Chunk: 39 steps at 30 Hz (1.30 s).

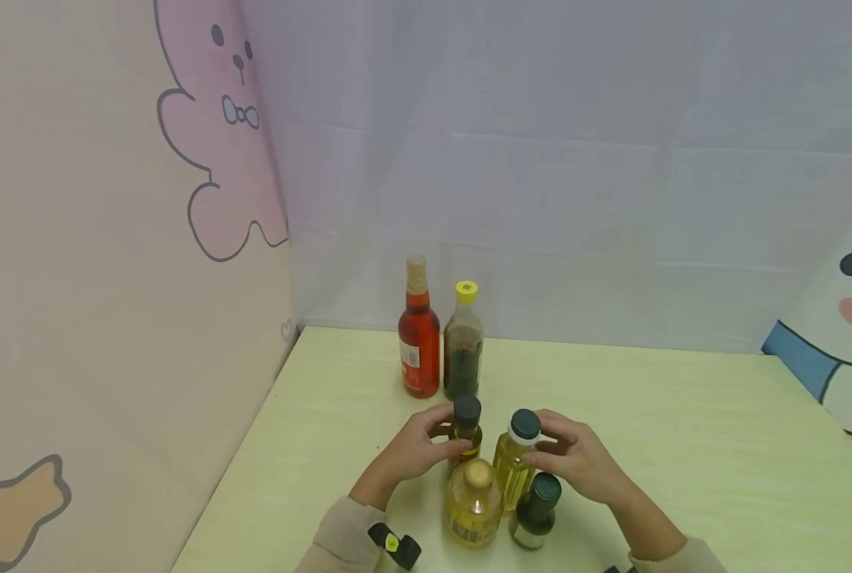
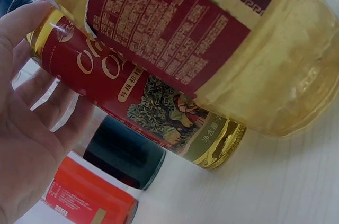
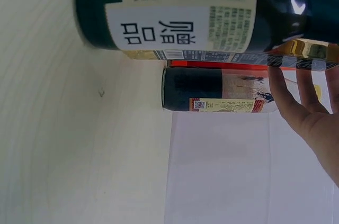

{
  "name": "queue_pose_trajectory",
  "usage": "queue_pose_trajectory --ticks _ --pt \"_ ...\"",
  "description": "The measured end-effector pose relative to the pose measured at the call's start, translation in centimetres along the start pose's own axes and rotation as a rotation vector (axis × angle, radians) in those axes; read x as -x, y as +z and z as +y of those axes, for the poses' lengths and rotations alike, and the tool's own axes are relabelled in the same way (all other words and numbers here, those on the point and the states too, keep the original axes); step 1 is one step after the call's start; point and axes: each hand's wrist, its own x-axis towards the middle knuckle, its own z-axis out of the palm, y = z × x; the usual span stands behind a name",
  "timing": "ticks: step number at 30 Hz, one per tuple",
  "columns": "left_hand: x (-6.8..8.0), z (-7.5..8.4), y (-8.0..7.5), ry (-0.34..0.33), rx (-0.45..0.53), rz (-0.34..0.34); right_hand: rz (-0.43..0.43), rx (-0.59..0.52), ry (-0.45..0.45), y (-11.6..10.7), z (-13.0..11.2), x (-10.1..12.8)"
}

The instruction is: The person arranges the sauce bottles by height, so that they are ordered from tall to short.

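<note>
Four bottles cluster near the table's front. My left hand (image 1: 426, 446) curls round a small dark-capped bottle (image 1: 466, 430); in the left wrist view the hand (image 2: 26, 128) lies against that bottle's red and gold label (image 2: 132, 97). My right hand (image 1: 562, 450) holds the upper part of a yellow oil bottle (image 1: 513, 461) with a dark cap, thumb in front and fingers behind. In the right wrist view its fingers (image 3: 310, 107) reach toward a gold band (image 3: 310, 49). A round yellow bottle (image 1: 475, 503) and a dark green bottle (image 1: 536, 511) stand just in front.
A red bottle (image 1: 419, 338) and a dark bottle with a yellow cap (image 1: 463, 346) stand side by side at the back. The pale green table (image 1: 683, 430) meets cartoon-printed cloth walls on the left (image 1: 110, 278) and behind. A dark object lies by my left sleeve (image 1: 394, 545).
</note>
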Motion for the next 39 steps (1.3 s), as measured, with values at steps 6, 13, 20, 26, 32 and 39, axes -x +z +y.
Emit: queue_pose_trajectory --ticks 6,13,20,26,32,39 --pt "0.0 -0.1 -0.1 -0.016 -0.002 -0.004 0.066 -0.016 0.022 0.0 -0.1 0.0" --pt "0.0 -0.4 0.1 -0.014 0.016 0.005 0.120 -0.010 0.021 -0.3 0.2 -0.1" --pt "0.1 -0.5 0.3 -0.017 0.016 0.020 0.198 0.007 0.092 -0.6 0.4 -0.2" --pt "0.2 -0.4 0.2 -0.030 0.015 0.025 0.249 0.063 0.135 -0.9 0.0 -0.8" --pt "0.3 -0.3 0.1 -0.041 0.010 0.027 0.288 0.116 0.172 -1.3 0.1 -1.5" --pt "0.3 -0.3 0.1 -0.067 0.015 0.026 0.343 0.197 0.239 -1.9 0.7 -2.3"
